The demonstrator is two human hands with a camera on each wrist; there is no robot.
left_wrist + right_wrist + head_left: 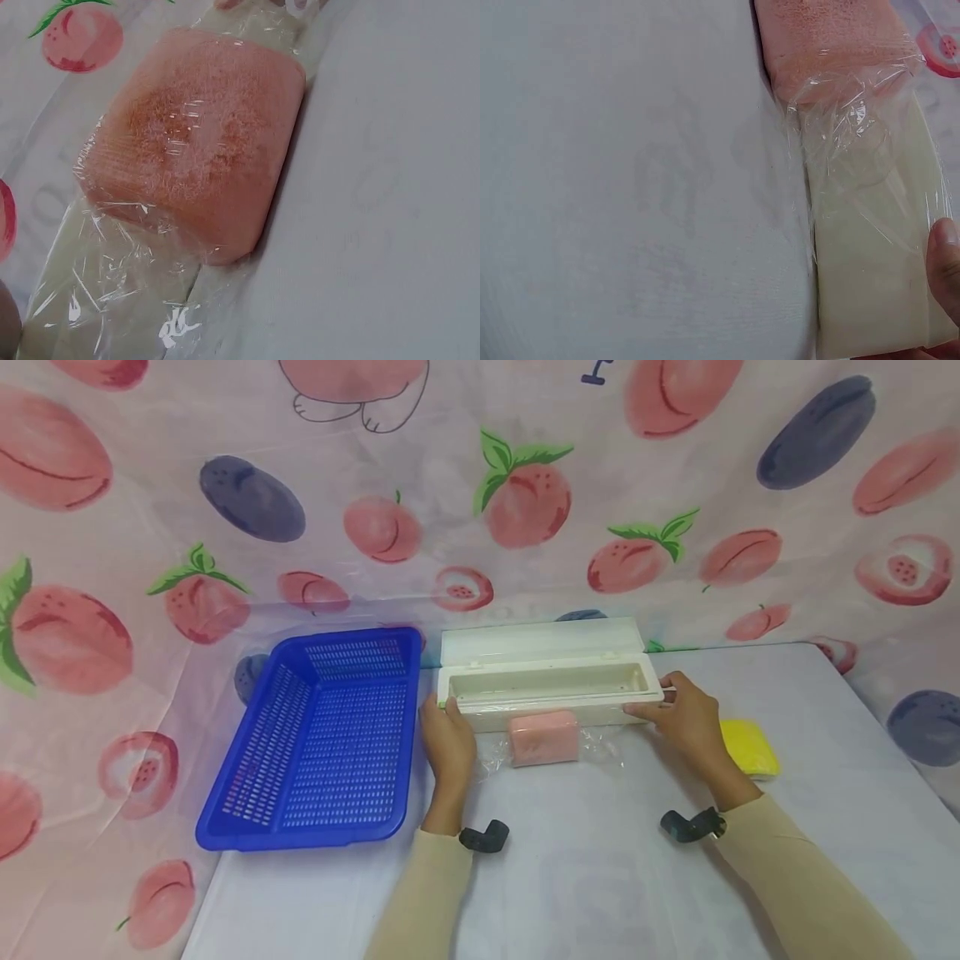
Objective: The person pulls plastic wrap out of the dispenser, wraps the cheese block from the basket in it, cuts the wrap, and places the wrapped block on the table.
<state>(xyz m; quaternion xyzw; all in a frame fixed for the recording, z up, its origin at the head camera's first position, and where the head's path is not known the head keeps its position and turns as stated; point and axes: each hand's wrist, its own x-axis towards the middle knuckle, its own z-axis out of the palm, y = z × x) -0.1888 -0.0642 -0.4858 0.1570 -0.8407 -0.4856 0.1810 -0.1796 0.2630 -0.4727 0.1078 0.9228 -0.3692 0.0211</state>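
A long white plastic box stands on the table with its hinged lid raised at the back. Its long inner hollow shows no contents. My left hand grips the box's left end, while my right hand pinches its right end, thumb along the front; that thumb also shows in the right wrist view. Against the front of the box lies a pink, rough-textured block in clear crinkled film. The left wrist view shows this pink block close up, with film spreading past both ends.
A blue perforated plastic basket sits to the left, close to my left hand. Beyond my right wrist lies a yellow packet. Behind everything hangs a fruit-printed cloth; a white cover spreads over the table.
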